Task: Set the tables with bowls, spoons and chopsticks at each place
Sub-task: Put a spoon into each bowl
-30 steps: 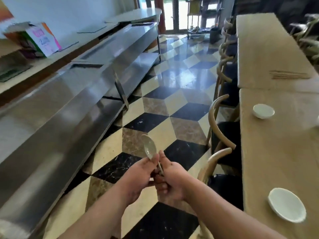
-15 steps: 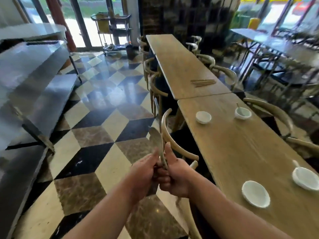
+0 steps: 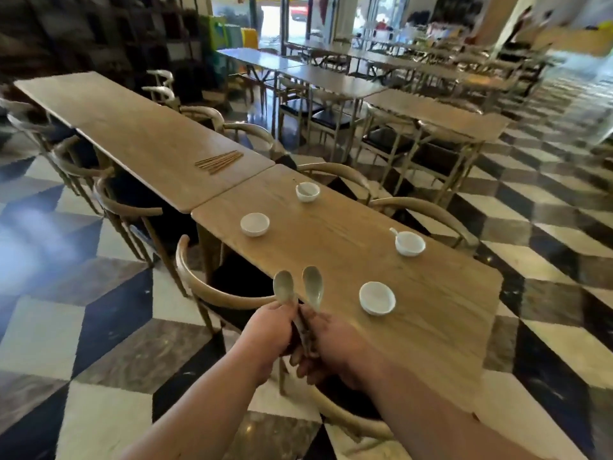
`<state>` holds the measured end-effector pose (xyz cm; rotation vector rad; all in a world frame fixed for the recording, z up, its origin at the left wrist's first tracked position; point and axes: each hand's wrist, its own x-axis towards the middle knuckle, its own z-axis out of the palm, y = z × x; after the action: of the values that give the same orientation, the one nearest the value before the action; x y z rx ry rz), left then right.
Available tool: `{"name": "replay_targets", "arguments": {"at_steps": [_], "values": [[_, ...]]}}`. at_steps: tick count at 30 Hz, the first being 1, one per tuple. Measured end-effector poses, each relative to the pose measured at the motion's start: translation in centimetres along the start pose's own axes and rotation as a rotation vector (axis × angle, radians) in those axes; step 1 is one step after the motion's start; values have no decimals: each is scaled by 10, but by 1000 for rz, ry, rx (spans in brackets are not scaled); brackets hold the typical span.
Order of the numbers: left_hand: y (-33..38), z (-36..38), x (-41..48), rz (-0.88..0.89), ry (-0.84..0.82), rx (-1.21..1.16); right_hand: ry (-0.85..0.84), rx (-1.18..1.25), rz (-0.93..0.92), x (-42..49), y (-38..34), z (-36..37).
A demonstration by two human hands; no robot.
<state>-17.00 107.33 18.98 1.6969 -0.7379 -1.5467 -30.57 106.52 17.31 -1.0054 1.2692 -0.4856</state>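
Note:
My left hand (image 3: 269, 330) grips the handle of a pale spoon (image 3: 283, 284). Pressed against it, my right hand (image 3: 335, 346) holds a second pale spoon (image 3: 312, 283). Both spoon heads stand upright at the near-left edge of the wooden table (image 3: 441, 313). Several white bowls sit on it: an empty one close to my hands (image 3: 377, 298), an empty one at the left (image 3: 254, 224), and two on the far side with spoons in them (image 3: 410, 243) (image 3: 307, 191). A bundle of chopsticks (image 3: 219, 162) lies on the adjoining table (image 3: 126, 134).
Curved-back wooden chairs line both sides of the tables, one (image 3: 212, 287) right in front of my hands. More tables and chairs (image 3: 431, 111) fill the room to the right. The floor (image 3: 83, 327) is chequered black, white and brown tile.
My view has swung right from the steel counter to the tables. The spoons, held together before, are now split, one in each hand. My hands are closer to the table.

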Motion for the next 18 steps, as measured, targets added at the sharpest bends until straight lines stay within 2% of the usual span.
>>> {"name": "replay_targets", "arguments": {"at_steps": [10,14,18], "values": [[16,93,114,-190,-113,235,387,-27,85,78,48,-126],[16,128,167,-264,-80,246,451,-64,169,126,82,-184],[27,163,207,-307,-86,295,481,-225,246,164,94,-247]]}}
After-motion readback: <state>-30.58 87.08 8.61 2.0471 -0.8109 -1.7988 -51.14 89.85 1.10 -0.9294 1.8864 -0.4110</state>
